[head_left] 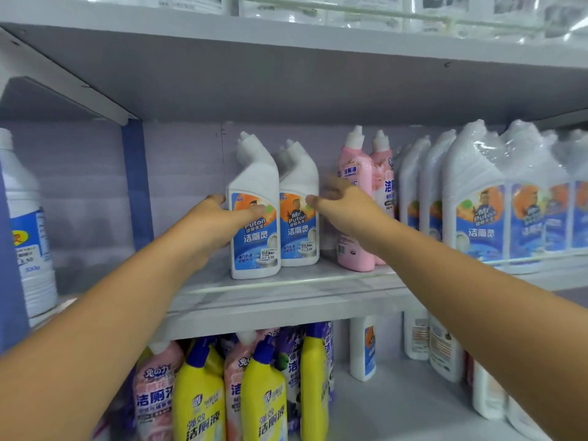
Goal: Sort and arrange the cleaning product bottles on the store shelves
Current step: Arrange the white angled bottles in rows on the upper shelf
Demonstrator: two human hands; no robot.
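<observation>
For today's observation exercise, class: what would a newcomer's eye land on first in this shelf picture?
Two bare arms reach to the middle shelf, where the left hand grips one white Mr Puton bottle and the right hand grips its twin. Pink bottles stand just right of them, and bright yellow bottles crowd the shelf below.

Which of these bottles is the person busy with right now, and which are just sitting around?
In hand:
left white bottle, held by left hand
right white bottle, touched by right hand

Just sitting:
pink bottles
wrapped white bottles
yellow bottles on lower shelf
</observation>
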